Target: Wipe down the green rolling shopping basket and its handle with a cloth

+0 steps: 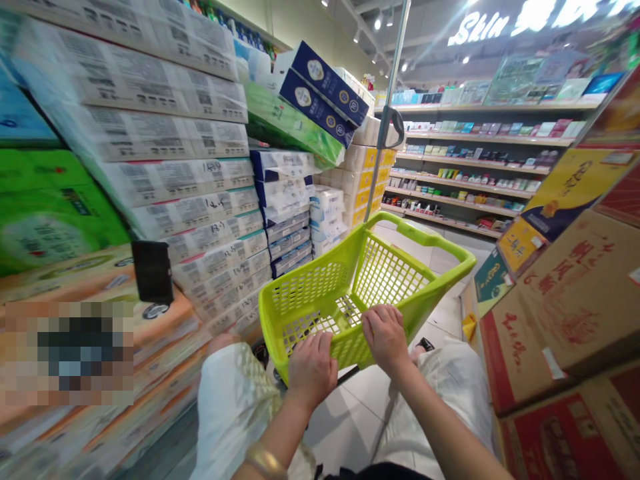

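Note:
A lime-green plastic shopping basket (310, 287) with perforated walls stands between my knees, tilted in view, with nothing lying inside it. My left hand (313, 367) is closed over its near rim, left of the middle. Farther right along the same rim, my right hand (385, 333) grips with its fingers curled over the edge. The thumbs and fingertips are partly hidden behind the rim. A long grey pull handle (385, 140) with a dark grip rises from the basket's far side.
Tall stacks of wrapped paper packs (200, 140) line the left. A black phone-like object (152, 272) stands on orange packs (125, 287). Cardboard cartons (565, 300) are piled close on the right. Shelves of small boxed goods (465, 160) fill the back, beyond the white tiled floor (350, 407).

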Demonstrator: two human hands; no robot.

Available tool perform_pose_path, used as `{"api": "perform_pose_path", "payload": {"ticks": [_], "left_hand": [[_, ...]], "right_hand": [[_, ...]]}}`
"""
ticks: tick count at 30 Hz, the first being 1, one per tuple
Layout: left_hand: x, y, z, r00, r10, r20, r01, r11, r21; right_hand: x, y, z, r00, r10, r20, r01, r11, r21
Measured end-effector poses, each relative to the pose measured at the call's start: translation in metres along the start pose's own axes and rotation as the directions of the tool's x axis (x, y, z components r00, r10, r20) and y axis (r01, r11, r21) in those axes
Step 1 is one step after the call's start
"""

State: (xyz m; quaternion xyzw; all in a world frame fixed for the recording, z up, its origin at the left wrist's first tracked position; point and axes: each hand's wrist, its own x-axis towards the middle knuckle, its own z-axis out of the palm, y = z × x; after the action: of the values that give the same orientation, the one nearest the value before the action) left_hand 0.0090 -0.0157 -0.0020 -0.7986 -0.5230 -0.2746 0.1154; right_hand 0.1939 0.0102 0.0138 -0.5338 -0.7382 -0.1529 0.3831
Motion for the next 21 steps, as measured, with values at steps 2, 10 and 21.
{"api": "perform_pose_path", "payload": {"ticks": [2, 10, 21], "left_hand": [[0.0, 0.002, -0.001, 1.0, -0.016, 0.004, 0.016, 1.0, -0.005], [0.002, 0.005, -0.004, 0.999, -0.022, 0.034, 0.023, 0.999, -0.036], [0.002, 0.006, -0.004, 0.999, -0.031, 0.041, 0.033, 0.999, -0.035]], "right_hand": [[0.002, 0.007, -0.003, 0.999, 0.045, -0.022, -0.046, 0.999, -0.019], [-0.009, -0.05, 0.011, 0.992, -0.038, 0.118, 0.025, 0.993, 0.114], [-0.002, -0.023, 0.006, 0.996, 0.075, 0.05, -0.075, 0.997, -0.001]]}}
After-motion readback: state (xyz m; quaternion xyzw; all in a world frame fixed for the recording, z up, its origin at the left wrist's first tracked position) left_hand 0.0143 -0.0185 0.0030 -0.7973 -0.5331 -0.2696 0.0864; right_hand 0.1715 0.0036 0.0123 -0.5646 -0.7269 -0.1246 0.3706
